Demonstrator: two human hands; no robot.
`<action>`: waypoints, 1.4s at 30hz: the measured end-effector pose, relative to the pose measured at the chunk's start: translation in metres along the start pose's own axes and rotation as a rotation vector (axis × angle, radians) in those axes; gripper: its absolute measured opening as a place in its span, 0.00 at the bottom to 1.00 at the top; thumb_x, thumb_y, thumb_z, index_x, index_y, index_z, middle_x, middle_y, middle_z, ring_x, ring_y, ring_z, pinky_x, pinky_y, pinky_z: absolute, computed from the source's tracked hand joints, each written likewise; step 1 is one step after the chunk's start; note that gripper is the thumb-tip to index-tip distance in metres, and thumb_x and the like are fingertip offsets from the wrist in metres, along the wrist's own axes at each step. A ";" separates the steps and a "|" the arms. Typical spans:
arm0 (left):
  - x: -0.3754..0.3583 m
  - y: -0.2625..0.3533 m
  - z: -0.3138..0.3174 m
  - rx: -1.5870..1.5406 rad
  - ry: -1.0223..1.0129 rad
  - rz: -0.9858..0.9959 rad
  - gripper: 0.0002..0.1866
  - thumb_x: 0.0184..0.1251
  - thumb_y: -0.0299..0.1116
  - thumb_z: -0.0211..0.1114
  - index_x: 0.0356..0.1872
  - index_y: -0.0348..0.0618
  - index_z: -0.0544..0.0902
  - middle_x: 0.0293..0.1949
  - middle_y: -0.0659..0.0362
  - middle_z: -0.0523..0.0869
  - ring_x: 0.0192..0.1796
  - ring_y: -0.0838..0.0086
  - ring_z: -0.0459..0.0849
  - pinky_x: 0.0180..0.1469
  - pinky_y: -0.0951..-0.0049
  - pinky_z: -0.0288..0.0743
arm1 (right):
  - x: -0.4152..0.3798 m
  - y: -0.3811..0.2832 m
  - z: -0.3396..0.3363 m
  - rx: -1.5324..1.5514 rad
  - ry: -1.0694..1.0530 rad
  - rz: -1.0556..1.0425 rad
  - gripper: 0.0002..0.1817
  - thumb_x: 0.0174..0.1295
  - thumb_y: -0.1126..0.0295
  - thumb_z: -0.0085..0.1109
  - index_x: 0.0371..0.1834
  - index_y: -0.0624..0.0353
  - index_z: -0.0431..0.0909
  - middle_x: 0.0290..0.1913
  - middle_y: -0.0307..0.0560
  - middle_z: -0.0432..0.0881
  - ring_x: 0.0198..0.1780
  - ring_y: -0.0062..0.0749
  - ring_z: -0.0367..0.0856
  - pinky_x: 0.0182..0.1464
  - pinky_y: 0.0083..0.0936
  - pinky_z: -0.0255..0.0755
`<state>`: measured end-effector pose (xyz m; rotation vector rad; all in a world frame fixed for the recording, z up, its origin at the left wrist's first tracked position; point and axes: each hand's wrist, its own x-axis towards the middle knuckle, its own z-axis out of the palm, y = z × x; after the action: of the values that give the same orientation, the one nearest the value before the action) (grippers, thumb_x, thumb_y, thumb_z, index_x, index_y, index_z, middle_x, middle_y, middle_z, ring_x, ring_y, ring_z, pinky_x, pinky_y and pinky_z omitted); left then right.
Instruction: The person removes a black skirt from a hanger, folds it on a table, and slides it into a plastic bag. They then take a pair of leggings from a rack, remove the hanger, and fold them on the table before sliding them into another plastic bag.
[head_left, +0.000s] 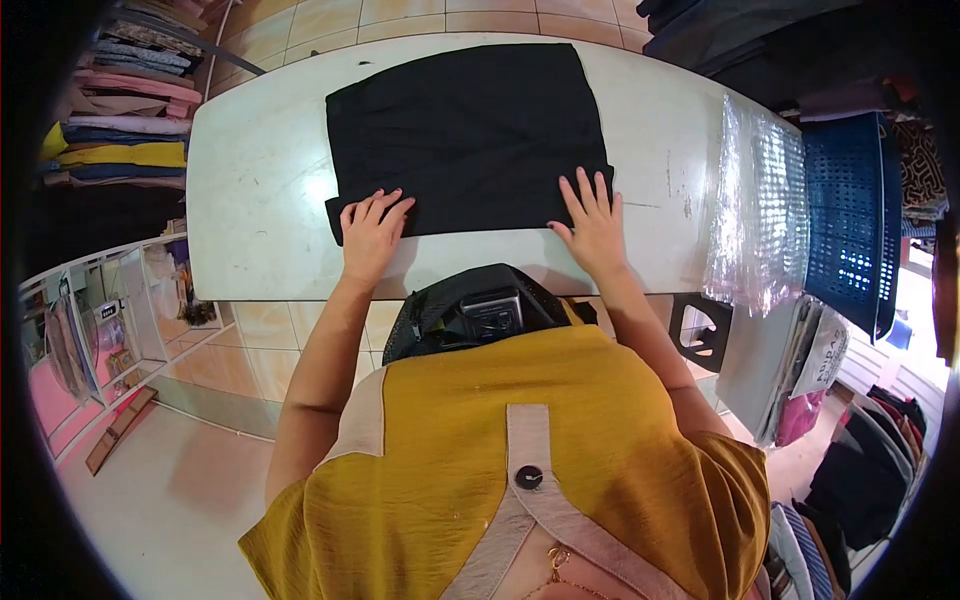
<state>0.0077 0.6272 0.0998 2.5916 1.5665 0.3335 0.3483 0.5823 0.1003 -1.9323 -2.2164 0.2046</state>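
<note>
A black garment [465,135] lies flat on the white table [260,180], with a folded band along its near edge. Its exact kind I cannot make out. My left hand [373,238] rests on the near left corner, fingers slightly bent and apart on the cloth. On the near right corner lies my right hand [597,232], fingers spread flat and the thumb pointing inward. Neither hand grips the fabric.
Clear plastic bags [755,205] lie at the table's right end, beside a blue perforated basket [850,215]. Folded clothes [125,125] are stacked at the left. A black bag [480,310] sits between my body and the table. Garments [860,470] fill the lower right.
</note>
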 end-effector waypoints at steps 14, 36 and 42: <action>0.011 0.003 -0.002 0.121 -0.075 -0.037 0.28 0.61 0.47 0.59 0.64 0.65 0.69 0.68 0.60 0.64 0.70 0.64 0.61 0.66 0.40 0.47 | 0.225 0.008 0.012 -0.131 0.186 -0.238 0.25 0.60 0.62 0.56 0.62 0.51 0.68 0.65 0.44 0.67 0.68 0.42 0.61 0.65 0.60 0.51; 0.029 -0.013 0.003 0.111 0.235 0.013 0.31 0.52 0.39 0.70 0.61 0.67 0.72 0.66 0.58 0.64 0.71 0.59 0.57 0.65 0.41 0.47 | 0.126 0.008 0.018 0.063 0.141 -0.702 0.20 0.53 0.74 0.50 0.50 0.52 0.79 0.56 0.43 0.78 0.63 0.39 0.70 0.64 0.38 0.64; 0.053 -0.027 -0.020 0.246 -0.091 0.007 0.39 0.51 0.50 0.67 0.68 0.62 0.63 0.70 0.59 0.58 0.72 0.63 0.55 0.65 0.37 0.50 | 0.127 0.010 0.020 0.096 0.100 -0.663 0.19 0.56 0.74 0.49 0.51 0.51 0.79 0.57 0.40 0.77 0.63 0.36 0.71 0.66 0.37 0.63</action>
<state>0.0037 0.6859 0.1214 2.7459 1.6629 0.0221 0.3371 0.7100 0.0856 -1.0475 -2.5701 0.1041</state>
